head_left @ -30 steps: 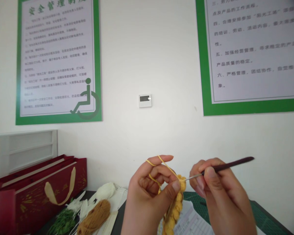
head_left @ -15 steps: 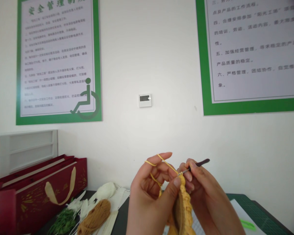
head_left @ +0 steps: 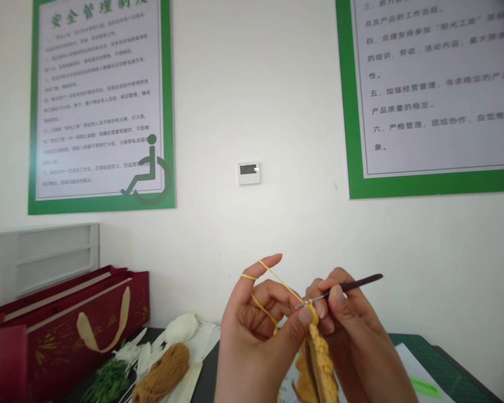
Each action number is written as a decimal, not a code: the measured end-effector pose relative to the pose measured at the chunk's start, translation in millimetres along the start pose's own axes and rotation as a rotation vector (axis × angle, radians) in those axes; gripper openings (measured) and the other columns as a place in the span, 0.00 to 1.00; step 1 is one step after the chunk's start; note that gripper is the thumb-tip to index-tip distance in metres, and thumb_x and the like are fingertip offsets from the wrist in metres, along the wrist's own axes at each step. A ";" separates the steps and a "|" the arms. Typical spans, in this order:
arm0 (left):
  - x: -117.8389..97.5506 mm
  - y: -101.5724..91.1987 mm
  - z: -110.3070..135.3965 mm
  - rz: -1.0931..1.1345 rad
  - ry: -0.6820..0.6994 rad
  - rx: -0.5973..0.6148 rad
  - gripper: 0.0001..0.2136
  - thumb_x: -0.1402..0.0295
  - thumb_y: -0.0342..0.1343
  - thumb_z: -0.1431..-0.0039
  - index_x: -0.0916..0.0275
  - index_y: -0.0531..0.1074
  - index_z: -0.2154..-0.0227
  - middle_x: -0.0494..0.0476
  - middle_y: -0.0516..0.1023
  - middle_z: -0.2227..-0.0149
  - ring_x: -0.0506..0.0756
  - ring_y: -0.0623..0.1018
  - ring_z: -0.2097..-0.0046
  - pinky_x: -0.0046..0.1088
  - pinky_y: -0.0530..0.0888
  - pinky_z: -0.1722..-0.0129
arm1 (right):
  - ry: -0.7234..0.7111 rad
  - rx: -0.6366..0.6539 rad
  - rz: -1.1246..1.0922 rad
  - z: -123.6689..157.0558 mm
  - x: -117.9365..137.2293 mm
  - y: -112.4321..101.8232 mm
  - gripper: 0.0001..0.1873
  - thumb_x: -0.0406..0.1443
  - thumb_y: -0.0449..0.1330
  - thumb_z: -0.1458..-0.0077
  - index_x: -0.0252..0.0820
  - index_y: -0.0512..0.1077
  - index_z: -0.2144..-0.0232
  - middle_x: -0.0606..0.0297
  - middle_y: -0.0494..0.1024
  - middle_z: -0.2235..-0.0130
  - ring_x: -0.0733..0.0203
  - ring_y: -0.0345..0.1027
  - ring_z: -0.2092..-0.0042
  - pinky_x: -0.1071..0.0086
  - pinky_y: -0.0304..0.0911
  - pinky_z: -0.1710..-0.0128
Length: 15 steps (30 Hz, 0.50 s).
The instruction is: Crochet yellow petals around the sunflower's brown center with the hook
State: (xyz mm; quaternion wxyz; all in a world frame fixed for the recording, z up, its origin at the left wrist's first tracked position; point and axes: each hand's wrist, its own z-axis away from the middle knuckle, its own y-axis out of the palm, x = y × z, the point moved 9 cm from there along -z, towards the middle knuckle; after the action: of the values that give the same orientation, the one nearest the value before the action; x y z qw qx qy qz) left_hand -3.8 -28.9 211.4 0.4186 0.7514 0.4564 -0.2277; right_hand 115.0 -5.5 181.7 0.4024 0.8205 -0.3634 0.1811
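Pinching yellow crochet strip [head_left: 317,364] in left hand [head_left: 252,330]; right hand [head_left: 355,319] clamped on crochet hook [head_left: 361,282], tip touching strip from 2 o'clock.

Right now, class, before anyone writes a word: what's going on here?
A person is crocheting. The left hand pinches the yellow crochet piece, with yellow yarn looped over its fingers. The right hand holds a dark-handled hook, its tip at the top of the piece. Off to the left lie a skein of tan yarn and a red bag; a green cutting mat shows at right.
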 end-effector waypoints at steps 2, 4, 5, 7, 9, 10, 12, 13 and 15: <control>0.4 0.7 0.5 0.004 -0.011 0.008 0.31 0.73 0.73 0.51 0.61 0.70 0.44 0.49 0.77 0.74 0.49 0.76 0.71 0.23 0.71 0.69 | -0.006 -0.005 0.015 0.4 0.6 0.8 0.12 0.47 0.63 0.39 0.46 0.70 0.66 0.70 0.68 0.73 0.67 0.59 0.72 0.71 0.61 0.69; 1.2 1.9 0.9 0.012 -0.021 0.022 0.34 0.72 0.73 0.52 0.60 0.68 0.42 0.49 0.77 0.74 0.50 0.76 0.72 0.23 0.71 0.70 | 0.001 -0.009 0.025 0.7 0.0 2.5 0.12 0.47 0.62 0.39 0.47 0.71 0.66 0.71 0.68 0.74 0.67 0.58 0.73 0.72 0.61 0.69; 1.3 2.2 1.0 0.016 -0.022 0.027 0.35 0.71 0.73 0.52 0.59 0.67 0.41 0.49 0.77 0.74 0.50 0.76 0.72 0.24 0.72 0.70 | 0.003 -0.013 0.031 0.8 -0.3 3.0 0.12 0.47 0.62 0.39 0.47 0.71 0.66 0.71 0.68 0.74 0.68 0.58 0.73 0.72 0.61 0.69; 0.8 2.1 1.2 0.024 -0.017 0.028 0.38 0.71 0.73 0.52 0.57 0.65 0.38 0.49 0.77 0.75 0.51 0.76 0.72 0.24 0.72 0.70 | -0.030 -0.017 0.061 1.0 2.6 3.5 0.11 0.46 0.61 0.37 0.47 0.71 0.67 0.71 0.69 0.74 0.69 0.58 0.74 0.73 0.62 0.70; 0.5 1.2 2.1 0.030 -0.016 0.014 0.40 0.71 0.74 0.53 0.55 0.64 0.37 0.48 0.76 0.75 0.51 0.76 0.72 0.24 0.72 0.70 | -0.198 -0.008 0.171 2.5 18.7 4.1 0.08 0.43 0.59 0.35 0.48 0.71 0.66 0.70 0.71 0.73 0.68 0.62 0.74 0.73 0.64 0.72; 0.5 0.8 2.7 0.029 -0.017 0.005 0.40 0.71 0.74 0.53 0.54 0.64 0.37 0.48 0.76 0.75 0.50 0.76 0.72 0.24 0.73 0.70 | -0.343 0.005 0.290 5.7 32.2 6.5 0.06 0.40 0.60 0.35 0.48 0.72 0.66 0.69 0.72 0.72 0.67 0.64 0.73 0.72 0.65 0.73; 0.6 0.5 4.0 0.019 -0.014 -0.016 0.39 0.73 0.74 0.54 0.54 0.66 0.38 0.48 0.77 0.74 0.50 0.76 0.72 0.23 0.73 0.69 | -0.721 0.039 0.642 21.6 60.6 19.8 0.05 0.32 0.63 0.40 0.49 0.74 0.65 0.67 0.75 0.70 0.63 0.69 0.71 0.70 0.66 0.73; 1.3 0.4 4.4 0.018 -0.016 -0.024 0.37 0.73 0.74 0.53 0.55 0.67 0.40 0.48 0.77 0.74 0.50 0.76 0.72 0.23 0.73 0.69 | -0.909 0.052 0.842 32.3 68.7 29.5 0.10 0.27 0.65 0.45 0.50 0.76 0.65 0.67 0.77 0.70 0.63 0.71 0.71 0.69 0.67 0.73; 7.7 2.9 4.2 0.048 -0.065 -0.007 0.35 0.74 0.74 0.55 0.59 0.70 0.42 0.49 0.78 0.74 0.49 0.75 0.72 0.22 0.72 0.69 | -1.193 0.021 1.117 49.5 73.5 42.9 0.18 0.23 0.67 0.51 0.51 0.78 0.65 0.67 0.80 0.70 0.62 0.71 0.72 0.67 0.67 0.74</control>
State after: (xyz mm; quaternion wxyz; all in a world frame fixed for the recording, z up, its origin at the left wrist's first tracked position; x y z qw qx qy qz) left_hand 2.5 -29.3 204.7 0.4412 0.7530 0.4251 -0.2402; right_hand 132.6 -95.5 217.5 -0.0161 0.4806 -0.8700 -0.1086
